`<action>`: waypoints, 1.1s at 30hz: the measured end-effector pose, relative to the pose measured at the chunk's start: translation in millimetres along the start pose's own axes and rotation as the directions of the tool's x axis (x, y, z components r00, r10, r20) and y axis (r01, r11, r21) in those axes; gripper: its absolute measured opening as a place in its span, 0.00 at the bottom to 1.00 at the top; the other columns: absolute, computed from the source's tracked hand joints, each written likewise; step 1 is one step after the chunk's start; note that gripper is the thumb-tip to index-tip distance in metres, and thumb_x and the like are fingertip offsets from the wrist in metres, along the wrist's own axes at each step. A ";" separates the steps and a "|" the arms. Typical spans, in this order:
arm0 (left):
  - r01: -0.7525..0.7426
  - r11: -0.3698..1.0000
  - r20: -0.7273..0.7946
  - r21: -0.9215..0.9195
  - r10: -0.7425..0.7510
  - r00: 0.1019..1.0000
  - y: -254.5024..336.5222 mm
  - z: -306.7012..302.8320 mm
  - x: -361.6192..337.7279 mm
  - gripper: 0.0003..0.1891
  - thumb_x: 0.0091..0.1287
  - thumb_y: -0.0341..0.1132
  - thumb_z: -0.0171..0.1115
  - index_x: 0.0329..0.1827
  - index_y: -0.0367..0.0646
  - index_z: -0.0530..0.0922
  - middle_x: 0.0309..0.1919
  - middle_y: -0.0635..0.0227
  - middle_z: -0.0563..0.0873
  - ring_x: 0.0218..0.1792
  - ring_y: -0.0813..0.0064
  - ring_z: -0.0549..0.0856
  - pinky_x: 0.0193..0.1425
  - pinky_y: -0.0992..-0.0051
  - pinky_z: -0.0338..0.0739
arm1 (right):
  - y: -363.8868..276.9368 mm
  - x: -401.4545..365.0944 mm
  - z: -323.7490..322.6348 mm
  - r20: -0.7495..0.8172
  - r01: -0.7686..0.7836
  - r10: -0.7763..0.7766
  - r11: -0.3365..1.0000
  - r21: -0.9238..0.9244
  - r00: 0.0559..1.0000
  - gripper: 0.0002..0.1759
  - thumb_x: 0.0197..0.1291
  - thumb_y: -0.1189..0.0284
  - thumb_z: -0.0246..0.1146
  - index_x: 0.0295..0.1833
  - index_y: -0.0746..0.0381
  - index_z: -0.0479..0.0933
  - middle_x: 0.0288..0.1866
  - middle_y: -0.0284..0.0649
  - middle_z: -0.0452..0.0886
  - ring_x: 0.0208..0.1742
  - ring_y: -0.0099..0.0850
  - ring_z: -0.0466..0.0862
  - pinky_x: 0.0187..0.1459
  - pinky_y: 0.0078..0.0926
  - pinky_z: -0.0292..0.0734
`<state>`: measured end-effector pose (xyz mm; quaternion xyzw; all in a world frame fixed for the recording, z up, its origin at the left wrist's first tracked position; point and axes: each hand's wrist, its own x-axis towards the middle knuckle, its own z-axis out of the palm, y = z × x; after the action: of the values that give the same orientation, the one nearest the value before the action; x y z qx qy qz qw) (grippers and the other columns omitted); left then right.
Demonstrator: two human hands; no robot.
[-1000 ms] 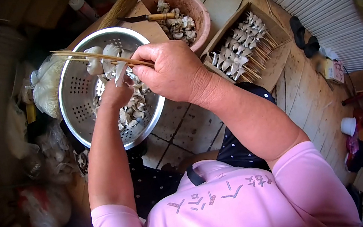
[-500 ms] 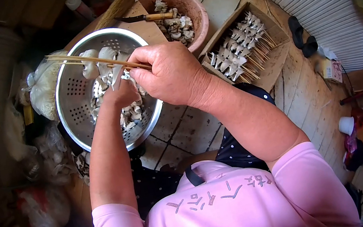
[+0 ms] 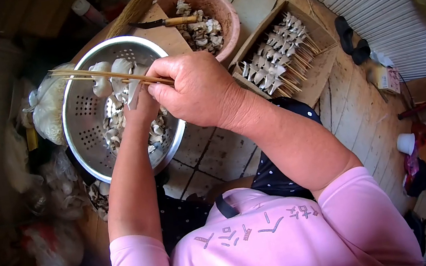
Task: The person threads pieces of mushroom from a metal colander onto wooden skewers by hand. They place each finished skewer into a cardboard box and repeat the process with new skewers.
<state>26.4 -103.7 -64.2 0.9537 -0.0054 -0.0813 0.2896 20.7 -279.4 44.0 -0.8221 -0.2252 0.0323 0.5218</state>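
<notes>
My right hand [image 3: 196, 82] is closed around several thin bamboo skewers [image 3: 86, 74], which point left across the colander. Pale oyster mushroom pieces [image 3: 121, 69] sit along the skewers. Just below them is my left hand [image 3: 141, 111], touching or very near the mushroom pieces; its fingers are hidden behind these and my right hand. Under both hands stands a metal colander [image 3: 73, 138] with punched holes. Torn mushroom pieces [image 3: 112, 135] lie in its bottom.
At the back, a pink basin [image 3: 231, 21] holds more mushrooms. A knife [image 3: 178, 21] lies on a board beside a straw brush [image 3: 133, 13]. To the right, a cardboard box [image 3: 321, 79] contains several loaded skewers [image 3: 281, 55]. A stuffed plastic bag [image 3: 51, 117] stands left of the colander.
My left hand has moved slightly up and right, further behind the mushroom pieces and my right hand. My right hand keeps its hold on the skewers. The surroundings shift slightly left in view.
</notes>
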 end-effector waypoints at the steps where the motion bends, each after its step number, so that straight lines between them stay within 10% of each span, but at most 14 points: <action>1: 0.058 0.995 0.000 -0.079 -0.058 0.998 3.2 0.5 -1.4 0.15 0.69 0.40 0.57 0.57 0.50 0.80 0.51 0.60 0.86 0.54 0.60 0.84 0.54 0.64 0.78 | -0.4 -0.2 -0.3 -0.001 0.000 0.000 1.000 -0.004 1.000 0.09 0.59 0.72 0.62 0.41 0.65 0.83 0.29 0.45 0.85 0.31 0.36 0.86 0.36 0.31 0.80; 8: -0.176 0.940 0.051 -0.292 0.199 0.979 -30.8 7.5 24.5 0.14 0.69 0.39 0.58 0.54 0.48 0.81 0.50 0.60 0.86 0.52 0.61 0.84 0.55 0.64 0.77 | 0.9 1.4 0.6 0.013 -0.023 0.023 1.000 0.016 1.000 0.09 0.59 0.72 0.63 0.41 0.65 0.83 0.29 0.45 0.85 0.31 0.36 0.86 0.36 0.31 0.79; 13: -0.099 0.946 -0.058 -0.308 0.085 0.995 -48.1 -6.7 22.0 0.15 0.69 0.42 0.60 0.51 0.41 0.80 0.45 0.60 0.86 0.45 0.65 0.85 0.49 0.66 0.79 | -1.7 0.7 -0.5 -0.003 -0.003 0.003 1.000 0.003 1.000 0.09 0.59 0.72 0.63 0.41 0.64 0.83 0.27 0.44 0.84 0.28 0.35 0.84 0.35 0.31 0.78; 16: 0.090 0.318 -0.022 -0.944 -0.332 0.943 -62.2 -25.8 28.2 0.19 0.67 0.52 0.63 0.48 0.47 0.77 0.38 0.69 0.82 0.41 0.77 0.83 0.41 0.74 0.78 | -1.6 0.3 0.4 -0.001 -0.034 0.034 0.999 0.016 0.999 0.09 0.58 0.72 0.63 0.41 0.64 0.83 0.25 0.43 0.83 0.26 0.32 0.82 0.33 0.30 0.77; 17: 0.026 0.500 -0.076 -0.865 -0.184 0.980 -44.1 -45.7 16.9 0.18 0.69 0.51 0.61 0.49 0.46 0.77 0.37 0.66 0.83 0.35 0.76 0.83 0.35 0.75 0.77 | -1.3 0.2 0.5 0.000 -0.032 0.032 0.999 0.017 0.999 0.09 0.58 0.72 0.63 0.41 0.64 0.83 0.25 0.43 0.83 0.26 0.32 0.82 0.33 0.30 0.77; 21: -0.046 0.186 -0.096 -0.981 -0.269 0.958 -3.3 -83.3 -3.3 0.12 0.70 0.36 0.54 0.49 0.36 0.78 0.35 0.63 0.86 0.28 0.78 0.84 0.26 0.83 0.77 | 0.8 -0.2 1.0 0.002 -0.039 0.039 0.999 0.024 0.999 0.10 0.59 0.71 0.63 0.42 0.65 0.84 0.24 0.42 0.82 0.25 0.29 0.80 0.32 0.28 0.75; 33: -0.247 -0.050 -0.233 -0.968 -0.198 0.952 -22.9 -99.8 -37.7 0.10 0.68 0.33 0.57 0.49 0.38 0.78 0.43 0.57 0.87 0.47 0.64 0.87 0.57 0.64 0.82 | -1.7 -4.0 7.3 0.056 -0.052 0.056 0.996 -0.077 0.997 0.10 0.59 0.71 0.63 0.42 0.65 0.84 0.29 0.45 0.84 0.29 0.33 0.83 0.35 0.30 0.77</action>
<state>4.2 -27.4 10.6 0.4435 0.0822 0.0930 0.8876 14.5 -274.3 41.4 -0.8457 -0.2192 0.0618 0.4826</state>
